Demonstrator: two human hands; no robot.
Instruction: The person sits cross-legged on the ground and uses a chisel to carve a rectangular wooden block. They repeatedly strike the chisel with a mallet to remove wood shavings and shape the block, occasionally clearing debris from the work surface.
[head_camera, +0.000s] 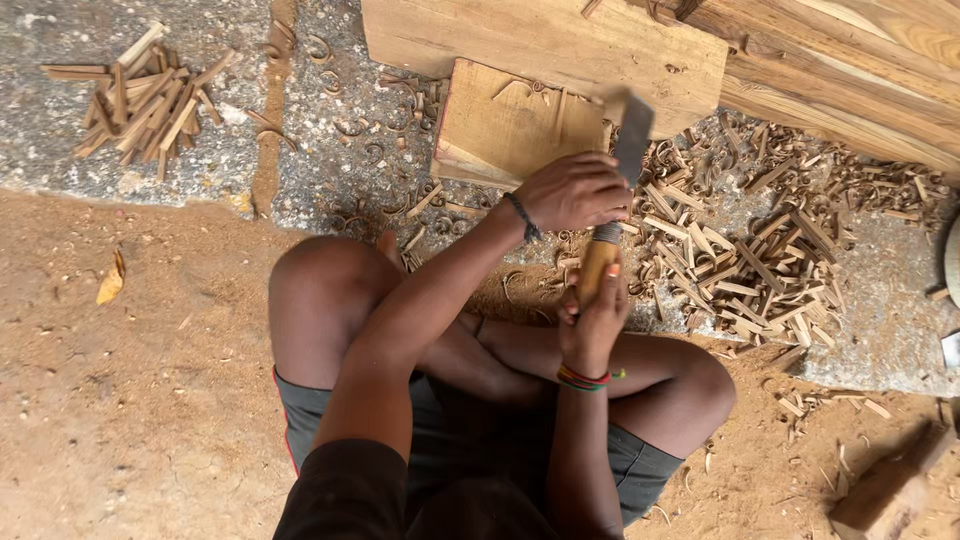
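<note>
One cleaver-like knife (622, 170): likely heavy, stiff, sharp; hold by wooden handle. Right hand (592, 318) grips handle at 6 o'clock; left hand (575, 192) closed above, contents hidden.

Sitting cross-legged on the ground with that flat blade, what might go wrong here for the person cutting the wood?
1. The left hand lies right beside the flat grey metal blade; a slip might cut its fingers.
2. The right hand grips the yellow wooden handle just above the bare crossed legs; a slipping blade could come toward them.
3. Loose pale wood offcuts crowd the rough stone slab, so the work may shift.
</note>
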